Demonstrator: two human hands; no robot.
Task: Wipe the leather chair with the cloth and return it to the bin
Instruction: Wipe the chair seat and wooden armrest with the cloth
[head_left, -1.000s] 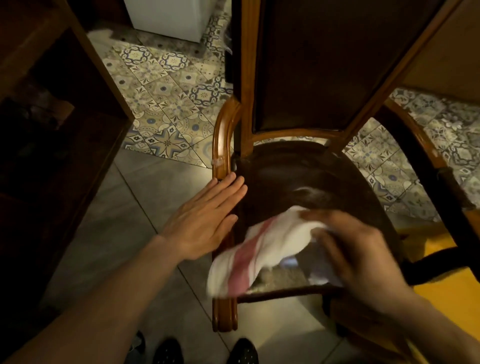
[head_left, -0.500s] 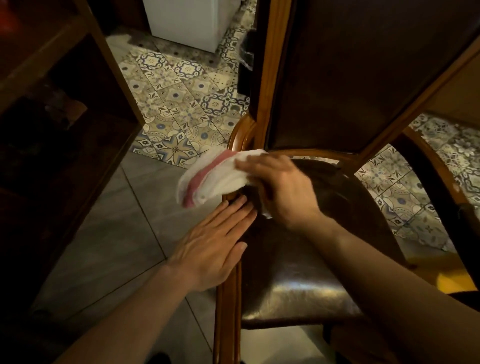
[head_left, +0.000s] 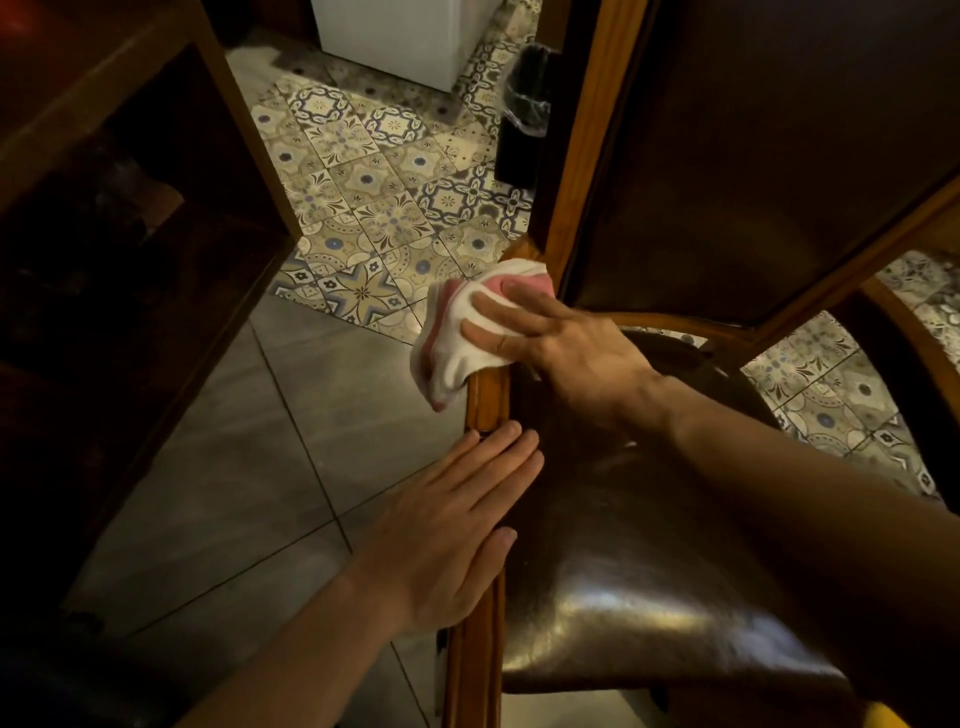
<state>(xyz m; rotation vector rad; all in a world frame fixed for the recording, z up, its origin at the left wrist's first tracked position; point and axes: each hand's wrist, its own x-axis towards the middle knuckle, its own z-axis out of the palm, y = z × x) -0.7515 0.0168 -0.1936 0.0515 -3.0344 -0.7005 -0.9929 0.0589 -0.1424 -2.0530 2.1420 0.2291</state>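
A wooden chair with a dark brown leather seat (head_left: 639, 587) and leather backrest (head_left: 753, 156) fills the right of the view. My right hand (head_left: 561, 348) presses a white cloth with pink stripes (head_left: 457, 332) against the seat's back left corner, where the wooden side rail (head_left: 485, 400) meets the back post. Part of the cloth hangs off the chair's left side. My left hand (head_left: 457, 525) lies flat with fingers together on the left rail and seat edge, holding nothing.
A dark wooden shelf unit (head_left: 104, 234) stands at the left. Grey floor tiles (head_left: 249, 467) lie between it and the chair, with patterned tiles (head_left: 374, 197) beyond. A black bin with a plastic liner (head_left: 524, 114) stands behind the chair, a white appliance (head_left: 405, 36) farther back.
My right hand carried the cloth from the seat's front up to its back left corner, then slightly outward over the rail. My left hand stayed on the left edge.
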